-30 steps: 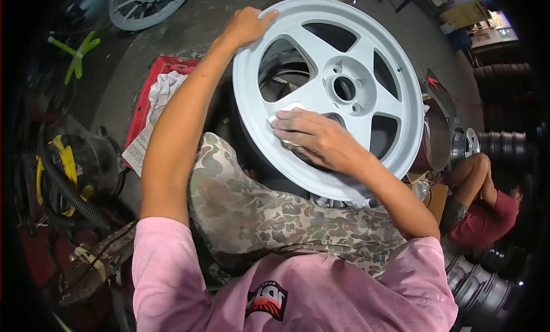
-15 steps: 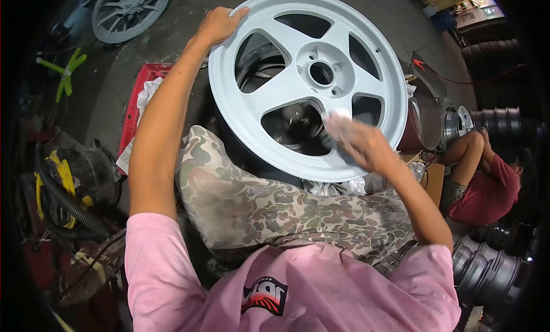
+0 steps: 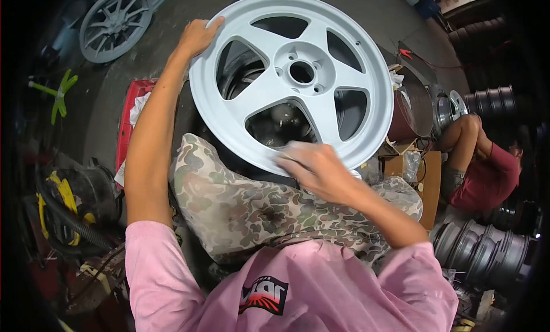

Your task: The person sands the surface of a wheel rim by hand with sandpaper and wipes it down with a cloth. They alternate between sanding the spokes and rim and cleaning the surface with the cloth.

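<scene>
Five broad spokes fan across the matte pale-grey wheel (image 3: pixel 292 80) propped on camouflage-clad knees, its rim's upper edge gripped by the left hand (image 3: pixel 197 37) while the right hand (image 3: pixel 312 169), fingers curled, presses a blurred pale pad against its lower rim.

The wheel (image 3: pixel 292 80) stands tilted on the lap (image 3: pixel 258 206), left hand (image 3: pixel 197 37) on its upper-left rim, right hand (image 3: pixel 312 169) on its lower rim. A crate (image 3: pixel 127 120) lies left, a seated person (image 3: pixel 487 172) right, stacked rims (image 3: pixel 487 252) below them
</scene>
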Tool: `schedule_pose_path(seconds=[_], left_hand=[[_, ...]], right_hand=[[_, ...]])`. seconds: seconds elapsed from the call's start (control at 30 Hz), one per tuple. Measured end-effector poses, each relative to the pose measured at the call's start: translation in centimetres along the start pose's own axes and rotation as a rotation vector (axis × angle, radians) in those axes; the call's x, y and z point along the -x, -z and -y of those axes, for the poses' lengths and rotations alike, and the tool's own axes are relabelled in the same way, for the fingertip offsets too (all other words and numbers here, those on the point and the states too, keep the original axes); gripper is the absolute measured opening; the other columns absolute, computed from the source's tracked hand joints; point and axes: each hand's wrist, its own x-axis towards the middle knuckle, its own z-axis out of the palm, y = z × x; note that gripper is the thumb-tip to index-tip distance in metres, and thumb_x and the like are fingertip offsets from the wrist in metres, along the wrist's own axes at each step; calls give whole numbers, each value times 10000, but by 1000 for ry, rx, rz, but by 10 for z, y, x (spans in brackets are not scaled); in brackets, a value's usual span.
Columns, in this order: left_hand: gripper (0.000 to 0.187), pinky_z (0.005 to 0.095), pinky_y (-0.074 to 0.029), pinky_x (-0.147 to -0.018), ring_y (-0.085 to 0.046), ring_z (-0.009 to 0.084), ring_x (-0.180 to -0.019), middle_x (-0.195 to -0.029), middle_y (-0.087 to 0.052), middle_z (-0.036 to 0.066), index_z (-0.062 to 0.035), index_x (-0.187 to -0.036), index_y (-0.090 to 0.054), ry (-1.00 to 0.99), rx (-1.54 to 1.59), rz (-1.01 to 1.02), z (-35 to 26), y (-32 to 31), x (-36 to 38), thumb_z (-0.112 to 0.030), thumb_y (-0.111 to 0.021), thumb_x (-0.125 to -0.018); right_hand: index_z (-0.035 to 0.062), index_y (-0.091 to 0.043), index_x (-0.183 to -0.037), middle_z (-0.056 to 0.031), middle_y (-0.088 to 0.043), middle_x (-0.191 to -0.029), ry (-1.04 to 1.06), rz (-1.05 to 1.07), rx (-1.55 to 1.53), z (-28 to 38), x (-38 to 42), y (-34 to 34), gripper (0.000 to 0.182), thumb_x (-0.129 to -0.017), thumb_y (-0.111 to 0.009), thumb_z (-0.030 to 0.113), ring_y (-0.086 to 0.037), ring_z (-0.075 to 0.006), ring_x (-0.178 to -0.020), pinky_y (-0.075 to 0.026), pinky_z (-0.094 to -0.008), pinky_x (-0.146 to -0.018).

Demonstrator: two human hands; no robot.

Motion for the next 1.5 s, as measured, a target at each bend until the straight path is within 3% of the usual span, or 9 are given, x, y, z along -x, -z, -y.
schedule_pose_path(seconds=[0.1, 0.23, 0.5, 0.77, 0.97, 1.1, 1.23, 1.33, 1.5], left_hand=[[671, 492, -535, -927, -737, 432, -1001, -1016, -765, 268, -11, -1082, -797, -27, -34, -65, 5, -2, 1, -630, -553, -993], [666, 494, -536, -923, -740, 429, -991, -1005, -768, 262, -12, -1085, -798, 2, 4, -55, 0, -6, 1, -624, -550, -998], [645, 474, -538, -920, -743, 411, -993, -1006, -766, 269, -8, -1099, -795, -1, 55, -53, -2, 0, 2, -598, -550, -1007], [645, 483, -535, -920, -731, 427, -1020, -1021, -760, 279, -7, -1098, -789, 40, 120, -59, -4, -10, 2, -602, -558, -1002], [641, 494, -516, -966, -713, 450, -1075, -1071, -750, 290, -10, -1102, -781, 44, 172, -57, -10, -14, 6, -599, -546, -1010], [761, 475, -480, -1041, -663, 449, -1198, -1179, -716, 316, 3, -1167, -756, 14, 294, -117, -4, -24, 1, -658, -398, -1046], [877, 414, -492, -1044, -667, 293, -1217, -1256, -721, 228, 8, -1323, -700, 153, 706, -5, -19, -16, 16, -703, -252, -1072], [902, 362, -377, -1169, -580, 244, -1320, -1490, -582, 183, 71, -1453, -564, 445, 1227, 171, -32, 0, 33, -710, -335, -1064], [752, 338, -475, -1059, -628, 201, -1235, -1409, -642, 141, 31, -1457, -578, 261, 833, 175, 14, -4, 37, -607, -441, -1084]], right_hand=[[-23, -718, -1075, -226, -635, -838, -67, -105, -76, 13, -37, -33, 196, -1028, -624, 143, -639, -398, -736, -474, -457, -667], [-2, -734, -1047, -211, -715, -940, -139, 323, 7, -21, 20, 57, 221, -1022, -639, 196, -696, -396, -860, -528, -492, -758], [98, -785, -900, -116, -738, -975, -205, 507, 1058, -81, 55, 138, 138, -867, -657, 59, -734, -311, -934, -593, -430, -899], [-14, -738, -1150, -175, -690, -1158, -190, -234, 1093, -136, 64, 147, 336, -825, -656, -13, -618, -370, -1071, -534, -447, -958], [-9, -700, -943, -197, -657, -1009, 20, -664, 1229, -247, -83, 168, 142, -918, -634, 114, -617, -408, -992, -515, -504, -875], [-19, -743, -815, -237, -709, -997, -122, -622, 995, -237, -264, 135, 242, -901, -620, 171, -697, -411, -947, -556, -512, -842], [-9, -747, -976, -237, -697, -1069, 303, -448, 694, -160, -326, 43, 256, -921, -642, 218, -670, -448, -991, -534, -543, -877], [15, -739, -1058, -196, -690, -1107, 556, -218, 267, -73, -245, -18, 205, -928, -647, 143, -661, -422, -997, -539, -499, -887], [-32, -714, -1195, -200, -702, -1252, 426, 143, -5, -26, -43, 0, 267, -973, -649, 101, -667, -385, -1138, -533, -466, -1014]])
